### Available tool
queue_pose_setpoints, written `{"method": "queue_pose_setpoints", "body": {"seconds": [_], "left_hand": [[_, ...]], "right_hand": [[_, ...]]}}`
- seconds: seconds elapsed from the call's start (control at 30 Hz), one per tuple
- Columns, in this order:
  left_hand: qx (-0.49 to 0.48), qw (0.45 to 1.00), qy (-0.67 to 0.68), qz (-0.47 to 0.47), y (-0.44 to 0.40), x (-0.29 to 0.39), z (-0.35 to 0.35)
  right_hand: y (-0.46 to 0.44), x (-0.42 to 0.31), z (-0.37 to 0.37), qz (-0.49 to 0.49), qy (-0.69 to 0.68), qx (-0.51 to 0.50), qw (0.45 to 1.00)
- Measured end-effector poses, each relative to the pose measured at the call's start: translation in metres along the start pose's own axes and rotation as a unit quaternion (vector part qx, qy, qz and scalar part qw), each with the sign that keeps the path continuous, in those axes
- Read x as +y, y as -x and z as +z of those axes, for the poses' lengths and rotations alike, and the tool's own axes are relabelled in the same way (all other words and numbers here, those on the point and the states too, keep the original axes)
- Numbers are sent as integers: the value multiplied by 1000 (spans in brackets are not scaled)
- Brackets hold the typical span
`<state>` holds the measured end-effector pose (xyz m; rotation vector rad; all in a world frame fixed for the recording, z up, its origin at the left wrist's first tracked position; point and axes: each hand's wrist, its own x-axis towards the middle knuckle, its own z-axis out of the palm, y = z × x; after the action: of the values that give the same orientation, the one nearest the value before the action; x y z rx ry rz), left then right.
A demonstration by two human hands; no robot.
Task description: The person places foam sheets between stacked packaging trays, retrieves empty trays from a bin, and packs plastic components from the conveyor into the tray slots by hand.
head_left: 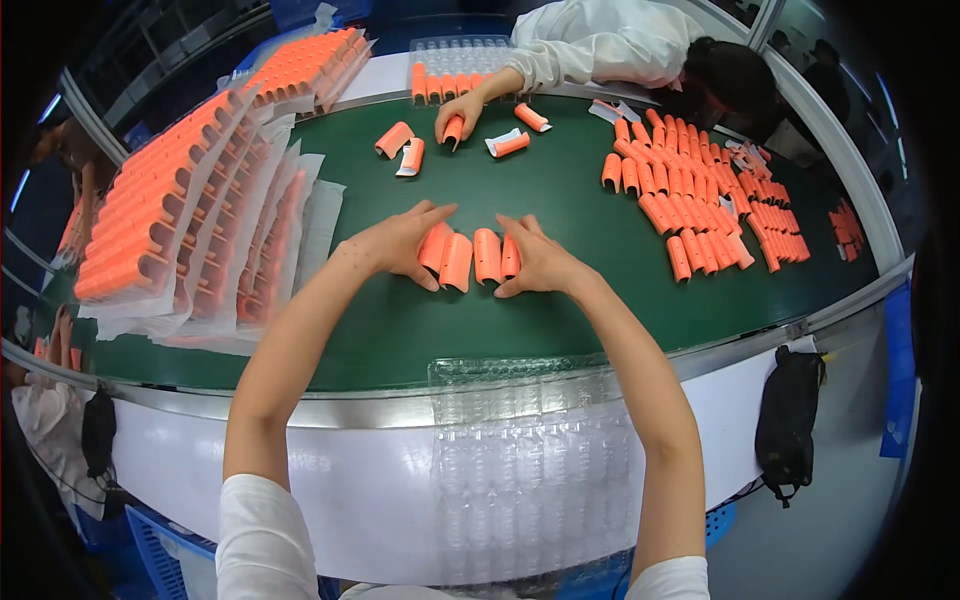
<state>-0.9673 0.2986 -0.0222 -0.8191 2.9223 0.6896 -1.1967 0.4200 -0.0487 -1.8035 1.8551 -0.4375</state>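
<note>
My left hand (403, 246) curls around two orange half-tube pieces on the green surface, thumb at their near end and fingers at the far end. The inner one of these, an orange half-tube piece (456, 263), stands beside a similar orange half-tube piece (487, 256) at my right hand (543, 260). That hand grips two pieces in the same way, the outer one partly covered by its fingers. A narrow gap separates the two pairs. Below my hands, a clear plastic tray (530, 470) with moulded rows lies over the table's near edge.
Stacked trays of orange pieces (150, 230) rise at the left. Rows of orange pieces (690, 190) lie at the right. Across the table, a co-worker's hand (460, 115) holds an orange piece, near several loose ones and a partly filled clear tray (460, 52).
</note>
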Motion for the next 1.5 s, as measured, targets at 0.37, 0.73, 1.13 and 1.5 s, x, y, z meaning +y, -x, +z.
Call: {"method": "queue_pose_setpoints", "body": {"seconds": [0.37, 0.73, 1.13, 1.5], "left_hand": [[86, 993, 76, 21, 13, 28, 41], [3, 999, 34, 9, 125, 153, 57], [169, 976, 124, 57, 142, 150, 117], [249, 935, 251, 13, 182, 168, 133]], "right_hand": [[8, -11, 10, -39, 29, 42, 998], [178, -74, 12, 27, 57, -47, 997], [209, -38, 32, -63, -75, 86, 991], [213, -12, 31, -92, 22, 66, 993]]}}
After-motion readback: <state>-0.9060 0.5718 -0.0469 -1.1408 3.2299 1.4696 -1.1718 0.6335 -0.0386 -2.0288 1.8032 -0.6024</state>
